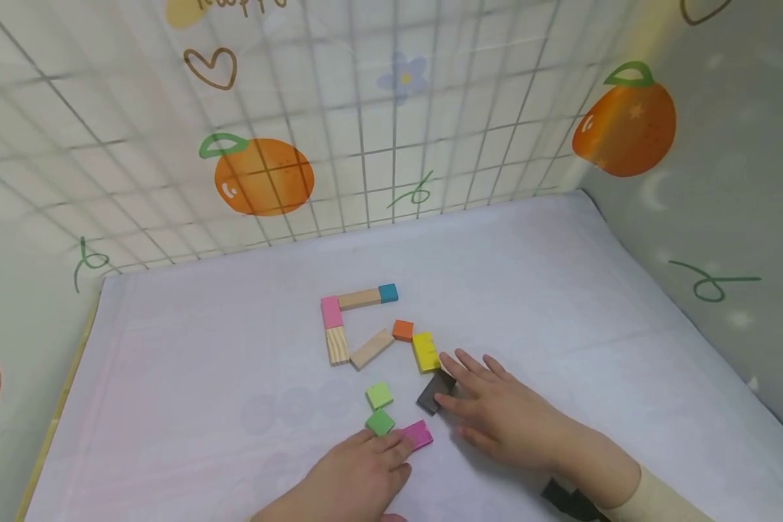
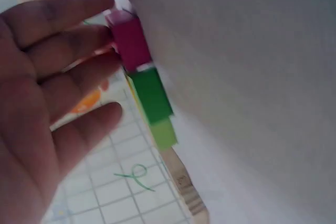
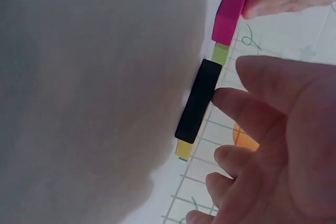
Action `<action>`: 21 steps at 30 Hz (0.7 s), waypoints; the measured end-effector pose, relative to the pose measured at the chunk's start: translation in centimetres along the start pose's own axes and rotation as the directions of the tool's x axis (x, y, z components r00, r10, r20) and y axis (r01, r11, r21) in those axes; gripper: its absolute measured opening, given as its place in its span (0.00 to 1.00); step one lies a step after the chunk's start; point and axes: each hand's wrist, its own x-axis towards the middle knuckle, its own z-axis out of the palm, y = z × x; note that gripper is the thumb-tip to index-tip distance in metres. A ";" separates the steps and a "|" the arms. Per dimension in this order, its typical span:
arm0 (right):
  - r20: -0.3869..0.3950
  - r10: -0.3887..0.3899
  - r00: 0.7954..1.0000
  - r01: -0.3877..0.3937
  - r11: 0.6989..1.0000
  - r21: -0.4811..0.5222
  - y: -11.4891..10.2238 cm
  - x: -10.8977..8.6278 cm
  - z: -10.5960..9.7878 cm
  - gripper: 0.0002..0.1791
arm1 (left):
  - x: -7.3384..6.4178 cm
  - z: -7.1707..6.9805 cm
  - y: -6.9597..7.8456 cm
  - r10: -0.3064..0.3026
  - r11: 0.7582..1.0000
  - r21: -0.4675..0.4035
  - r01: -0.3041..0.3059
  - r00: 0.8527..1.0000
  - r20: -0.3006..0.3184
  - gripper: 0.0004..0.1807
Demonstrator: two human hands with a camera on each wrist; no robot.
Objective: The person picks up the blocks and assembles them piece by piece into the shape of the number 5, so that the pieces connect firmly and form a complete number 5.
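My left hand (image 1: 359, 475) lies low over the cloth, its fingertips on a magenta block (image 1: 419, 434). In the left wrist view the fingers of that hand are fairly straight, with the tips against the magenta block (image 2: 131, 40). A green block (image 1: 380, 422) sits just beyond those fingers, with a light green block (image 1: 379, 395) behind it. My right hand (image 1: 509, 413) has spread fingers, and its index fingertip touches a black block (image 1: 436, 393). The right wrist view shows that fingertip at the side of the black block (image 3: 199, 100). A yellow block (image 1: 425, 352) stands near the right fingertips.
Farther back, an orange block (image 1: 402, 330), a plain wooden block (image 1: 373, 349), a striped wooden block (image 1: 337, 346), a pink block (image 1: 331, 312), another plain block (image 1: 360, 299) and a blue block (image 1: 388, 293) form a bent line. A dark object (image 1: 570, 500) lies below the right forearm.
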 end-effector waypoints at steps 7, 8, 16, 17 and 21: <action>0.010 0.008 1.000 -0.008 1.000 0.025 0.3 0.0 0.2 0.27 | 0.5 0.0 -0.9 -0.017 0.997 -0.078 0.016 1.000 -0.008 0.30; 0.012 0.007 1.000 -0.007 1.000 0.030 0.3 0.0 0.2 0.27 | 0.4 0.0 -0.9 -0.018 0.997 -0.075 0.016 1.000 -0.022 0.29; 0.019 0.012 1.000 -0.012 0.999 0.036 0.2 0.1 0.4 0.28 | 0.3 -0.2 -0.9 -0.016 0.998 -0.059 0.013 0.999 -0.038 0.27; 0.017 0.012 1.000 -0.013 0.999 0.035 0.2 0.1 0.4 0.28 | 0.4 -0.3 -0.9 -0.016 0.998 -0.059 0.015 0.999 -0.031 0.27; 0.010 0.012 1.000 -0.012 0.999 0.034 0.2 0.0 0.3 0.28 | 0.4 -0.3 -1.0 -0.020 0.999 -0.041 0.019 1.000 -0.024 0.30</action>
